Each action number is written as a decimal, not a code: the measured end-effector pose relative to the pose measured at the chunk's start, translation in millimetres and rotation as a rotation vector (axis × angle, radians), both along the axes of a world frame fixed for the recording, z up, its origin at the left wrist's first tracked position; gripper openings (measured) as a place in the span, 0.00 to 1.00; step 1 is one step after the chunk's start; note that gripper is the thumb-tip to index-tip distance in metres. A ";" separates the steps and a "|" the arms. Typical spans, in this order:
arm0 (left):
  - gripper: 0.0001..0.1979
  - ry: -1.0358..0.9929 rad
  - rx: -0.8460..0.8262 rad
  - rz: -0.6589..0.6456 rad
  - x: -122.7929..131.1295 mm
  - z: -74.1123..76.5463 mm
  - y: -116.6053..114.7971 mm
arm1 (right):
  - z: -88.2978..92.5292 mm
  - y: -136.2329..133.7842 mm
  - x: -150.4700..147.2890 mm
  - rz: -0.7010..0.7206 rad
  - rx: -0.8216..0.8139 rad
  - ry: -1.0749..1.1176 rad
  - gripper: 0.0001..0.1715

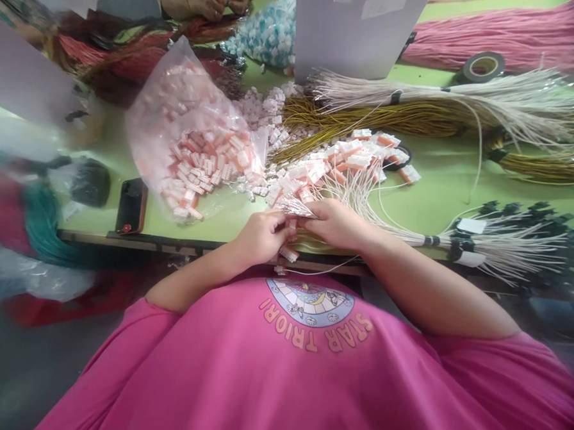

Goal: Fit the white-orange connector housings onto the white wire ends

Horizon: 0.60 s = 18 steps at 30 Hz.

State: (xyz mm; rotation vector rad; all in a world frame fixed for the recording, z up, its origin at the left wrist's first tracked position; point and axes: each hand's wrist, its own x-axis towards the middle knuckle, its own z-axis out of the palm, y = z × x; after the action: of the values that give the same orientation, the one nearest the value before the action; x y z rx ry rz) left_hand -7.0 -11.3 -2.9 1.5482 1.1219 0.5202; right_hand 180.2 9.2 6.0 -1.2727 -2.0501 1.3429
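Note:
My left hand (262,235) and my right hand (335,224) meet at the near edge of the green table (439,188). Both are closed in a pinch around a small white and orange connector (289,252) and the thin white wires (363,198) that run off to the right. Just beyond my fingers lies a heap of the same connectors (342,161) with wires attached. To the left of it stands an open clear bag of connectors (197,149).
A phone (131,205) lies at the left edge. Yellow wire bundles (407,119), white wire bundles (454,91) and pink ones (499,34) lie across the back. A tape roll (481,67) sits at the far right. Another person's hands (208,1) work at the far side.

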 end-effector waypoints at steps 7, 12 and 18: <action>0.15 0.315 0.608 -0.164 -38.8 12.3 17.4 | 2.1 1.0 7.6 -0.016 0.025 0.020 0.10; 0.31 0.737 0.789 0.304 -113.0 -2.8 79.5 | 4.7 1.6 6.7 -0.105 0.092 -0.053 0.13; 0.27 0.757 0.631 0.596 -162.1 -34.7 143.4 | 6.0 2.5 9.5 -0.074 -0.056 0.035 0.12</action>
State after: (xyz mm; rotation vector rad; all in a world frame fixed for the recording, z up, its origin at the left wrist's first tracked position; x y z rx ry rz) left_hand -169.1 132.1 -37.6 2.0211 2.1904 0.7570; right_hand 189.7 11.7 12.0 -1.3265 -1.9353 1.3874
